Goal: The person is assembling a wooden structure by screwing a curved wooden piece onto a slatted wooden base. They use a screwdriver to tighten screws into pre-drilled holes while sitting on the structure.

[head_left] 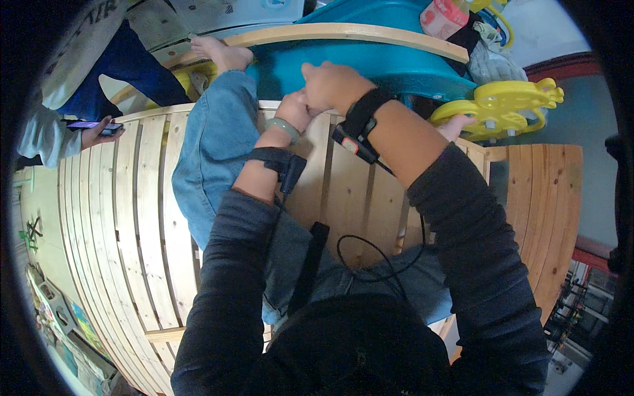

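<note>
1. Slatted wooden platform (148, 198): lies beneath the seated person, its far edge just below the hands; contact between hands and edge cannot be confirmed.
2. Left hand (296, 109): fingers curled, meeting the right hand. Grip cannot be told; its inner side is hidden.
3. Right hand (333, 86): fingers bent inward, beside and slightly farther out than the left. No held object is visible; anything concealed in the palm cannot be ruled out.
4. Far side: teal plastic panel (396, 66) beyond the hands, with a curved wooden rail (343, 31) farther out. Yellow plastic part (508, 96) at far right.
5. Drop risk: gaps separate the slats. Any small item between the fingers could fall through, or over the far edge, if the grip loosened.
6. Snag risk: black cable (339, 248) lies looped over the lap. A wide reach or a shifted leg could catch it and tug the right wrist device (356, 142).
7. Pinch risk: bare left foot (224, 54) is close to the rail; toes could be knocked should the rail shift.
8. Co-worker's phone (112, 129), far left, could fall if that person's hand (94, 136) were bumped.
</note>
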Demonstrator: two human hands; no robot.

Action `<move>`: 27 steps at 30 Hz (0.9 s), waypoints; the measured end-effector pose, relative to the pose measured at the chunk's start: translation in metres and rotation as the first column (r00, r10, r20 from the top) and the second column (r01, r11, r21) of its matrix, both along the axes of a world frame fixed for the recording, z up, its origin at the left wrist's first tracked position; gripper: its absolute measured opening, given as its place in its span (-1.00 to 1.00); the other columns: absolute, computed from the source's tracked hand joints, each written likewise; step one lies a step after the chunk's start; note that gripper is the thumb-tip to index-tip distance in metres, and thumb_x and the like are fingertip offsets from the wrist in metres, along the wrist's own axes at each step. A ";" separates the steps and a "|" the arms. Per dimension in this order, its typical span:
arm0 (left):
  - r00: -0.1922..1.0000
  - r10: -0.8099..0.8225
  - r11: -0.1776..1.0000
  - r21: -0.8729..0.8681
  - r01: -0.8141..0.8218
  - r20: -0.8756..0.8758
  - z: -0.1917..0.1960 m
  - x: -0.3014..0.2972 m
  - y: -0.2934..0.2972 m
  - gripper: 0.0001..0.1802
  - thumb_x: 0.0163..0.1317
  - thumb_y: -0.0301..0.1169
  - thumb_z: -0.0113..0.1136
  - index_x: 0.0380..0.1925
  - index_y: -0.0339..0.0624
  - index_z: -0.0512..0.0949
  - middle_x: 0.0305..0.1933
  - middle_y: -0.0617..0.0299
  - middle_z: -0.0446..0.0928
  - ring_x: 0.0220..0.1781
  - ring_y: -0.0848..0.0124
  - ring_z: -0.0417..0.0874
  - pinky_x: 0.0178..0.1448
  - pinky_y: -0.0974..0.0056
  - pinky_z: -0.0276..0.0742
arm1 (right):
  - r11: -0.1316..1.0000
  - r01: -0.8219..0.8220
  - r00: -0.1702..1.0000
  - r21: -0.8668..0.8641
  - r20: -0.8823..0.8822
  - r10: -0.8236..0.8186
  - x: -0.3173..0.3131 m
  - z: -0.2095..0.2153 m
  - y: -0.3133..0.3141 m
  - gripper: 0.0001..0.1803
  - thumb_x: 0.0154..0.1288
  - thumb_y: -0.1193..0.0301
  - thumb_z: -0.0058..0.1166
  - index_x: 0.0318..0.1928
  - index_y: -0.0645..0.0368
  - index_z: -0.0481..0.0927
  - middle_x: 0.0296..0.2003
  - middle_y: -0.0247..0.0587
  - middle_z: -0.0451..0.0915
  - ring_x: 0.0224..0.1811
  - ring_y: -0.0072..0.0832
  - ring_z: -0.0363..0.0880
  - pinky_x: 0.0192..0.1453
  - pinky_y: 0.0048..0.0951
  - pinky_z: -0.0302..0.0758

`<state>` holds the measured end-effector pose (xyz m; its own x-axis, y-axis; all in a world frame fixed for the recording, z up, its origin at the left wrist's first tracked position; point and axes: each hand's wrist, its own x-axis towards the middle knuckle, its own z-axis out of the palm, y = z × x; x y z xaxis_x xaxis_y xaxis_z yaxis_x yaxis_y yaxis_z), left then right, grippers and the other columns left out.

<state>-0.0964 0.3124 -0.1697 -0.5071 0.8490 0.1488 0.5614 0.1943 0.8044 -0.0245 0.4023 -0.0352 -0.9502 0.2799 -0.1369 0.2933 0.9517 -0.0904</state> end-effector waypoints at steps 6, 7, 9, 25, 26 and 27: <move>0.998 -0.046 0.999 -0.015 0.046 -0.051 0.010 0.003 -0.001 -0.66 0.10 -0.31 0.28 -0.15 -0.23 0.52 -0.26 -0.10 0.60 -0.20 -0.05 0.61 -0.14 0.09 0.54 | 0.994 -0.091 0.994 0.056 -0.052 0.094 0.004 -0.002 0.006 -0.68 0.19 0.23 0.02 -0.17 0.19 0.56 -0.26 0.07 0.62 -0.18 -0.03 0.62 -0.16 -0.06 0.56; 0.996 -0.094 0.995 0.042 0.094 -0.005 0.012 0.001 -0.005 -0.66 0.10 -0.30 0.28 -0.17 -0.22 0.52 -0.27 -0.09 0.60 -0.21 -0.05 0.61 -0.15 0.09 0.53 | 0.986 -0.165 0.981 0.036 -0.093 0.168 0.006 -0.001 0.010 -0.67 0.17 0.22 0.07 -0.18 0.20 0.53 -0.30 0.07 0.61 -0.20 -0.02 0.61 -0.17 -0.04 0.54; 0.997 -0.070 0.997 -0.016 0.070 0.018 0.014 -0.004 -0.008 -0.67 0.09 -0.31 0.29 -0.18 -0.22 0.52 -0.29 -0.06 0.59 -0.23 -0.04 0.60 -0.16 0.09 0.53 | 0.974 -0.221 0.972 0.046 -0.068 0.224 0.009 -0.002 0.012 -0.63 0.12 0.19 0.16 -0.20 0.22 0.47 -0.37 0.07 0.60 -0.25 0.00 0.59 -0.19 -0.02 0.51; 0.998 0.063 0.990 -0.126 -0.060 0.013 -0.011 0.003 -0.006 -0.67 0.08 -0.23 0.28 -0.25 -0.23 0.57 -0.33 -0.06 0.62 -0.26 0.04 0.65 -0.17 0.12 0.54 | 0.993 -0.059 0.993 -0.106 -0.107 0.047 0.013 -0.003 0.005 -0.76 0.15 0.29 0.04 -0.27 0.20 0.52 -0.33 0.10 0.59 -0.23 0.03 0.60 -0.20 0.02 0.51; 0.995 0.103 0.981 -0.162 -0.104 -0.012 -0.010 0.005 -0.004 -0.69 0.08 -0.23 0.27 -0.27 -0.23 0.58 -0.35 -0.06 0.62 -0.28 0.03 0.65 -0.18 0.11 0.54 | 0.993 0.034 0.994 -0.117 -0.098 -0.046 0.013 -0.003 0.003 -0.77 0.15 0.29 0.04 -0.27 0.18 0.52 -0.32 0.12 0.59 -0.23 0.03 0.60 -0.20 0.02 0.52; 0.992 0.122 0.980 -0.160 -0.120 0.007 -0.010 0.007 -0.002 -0.74 0.06 -0.25 0.29 -0.34 -0.19 0.58 -0.39 -0.05 0.60 -0.32 0.03 0.64 -0.22 0.10 0.52 | 0.984 0.126 0.986 -0.127 -0.089 -0.138 0.013 -0.004 0.002 -0.77 0.16 0.29 0.04 -0.26 0.17 0.53 -0.31 0.13 0.58 -0.23 0.04 0.59 -0.20 0.01 0.52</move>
<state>-0.0891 0.3102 -0.1795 -0.6086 0.7934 0.0081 0.5131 0.3858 0.7668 -0.0110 0.4047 -0.0394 -0.9165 0.3907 -0.0857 0.3996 0.8858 -0.2360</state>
